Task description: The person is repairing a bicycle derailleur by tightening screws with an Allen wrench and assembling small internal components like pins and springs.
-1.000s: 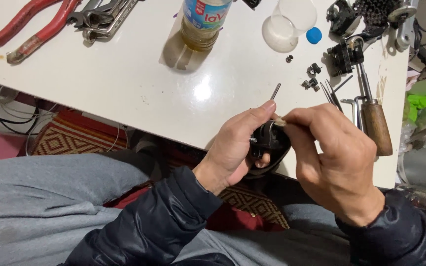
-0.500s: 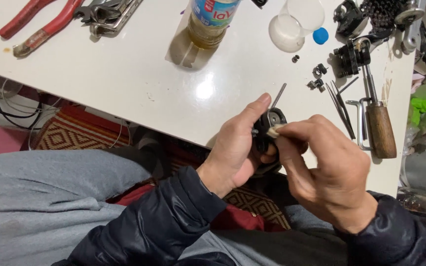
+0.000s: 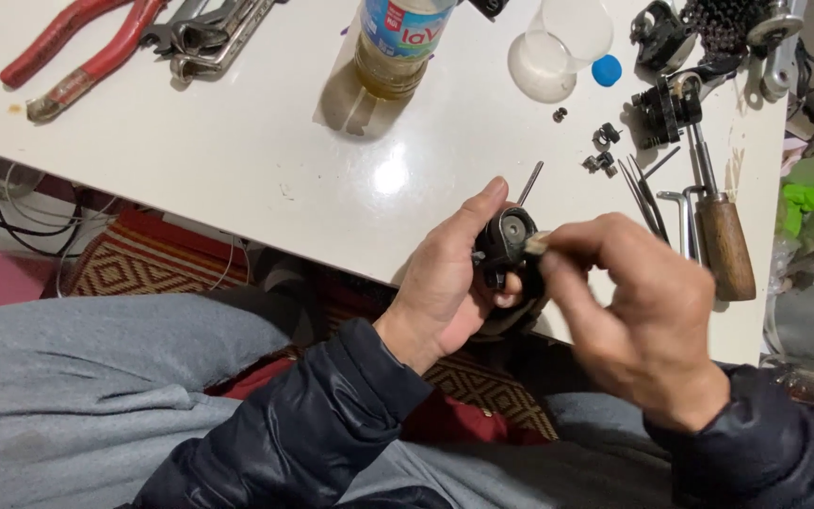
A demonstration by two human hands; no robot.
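Head view: the left hand [image 3: 449, 283] is closed around a small black round part [image 3: 506, 247], held just off the near edge of the white desk [image 3: 237, 160]. The right hand [image 3: 633, 311] pinches a small pale piece [image 3: 536, 245] against that part. A thin metal pin [image 3: 530, 182] lies on the desk just behind. Red-handled pliers [image 3: 87, 52] lie at the far left corner, a wooden-handled tool [image 3: 723, 240] near the right edge, a plastic bottle [image 3: 398, 47] at the far edge.

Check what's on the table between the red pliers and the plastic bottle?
In the head view, a bunch of grey metal wrenches lies between the red pliers and the plastic bottle; otherwise bare white tabletop.
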